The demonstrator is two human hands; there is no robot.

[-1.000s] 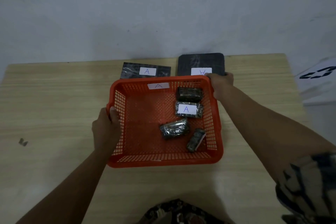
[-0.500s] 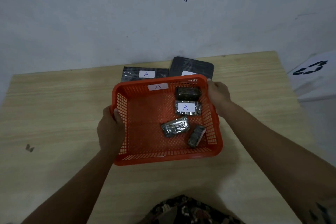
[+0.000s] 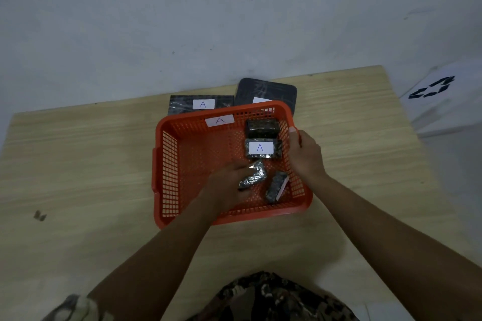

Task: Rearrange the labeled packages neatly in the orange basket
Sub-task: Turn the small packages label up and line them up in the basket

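Left hand inside orange perforated plastic basket, centre frame, fingers closed on crumpled silver foil-wrapped package, likely to straighten it. Right hand clamped on basket's right rim, steadying. Above: wrapped package labelled "A", dark block. Basket tag reads "A"; flat dark pack behind, "A".

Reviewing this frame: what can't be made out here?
- Head view: label on the rounded dark package behind the orange basket, mostly hidden by its rim.
- Left hand grip on the silvery package: blurred.
- Tilted package: label side turned away.
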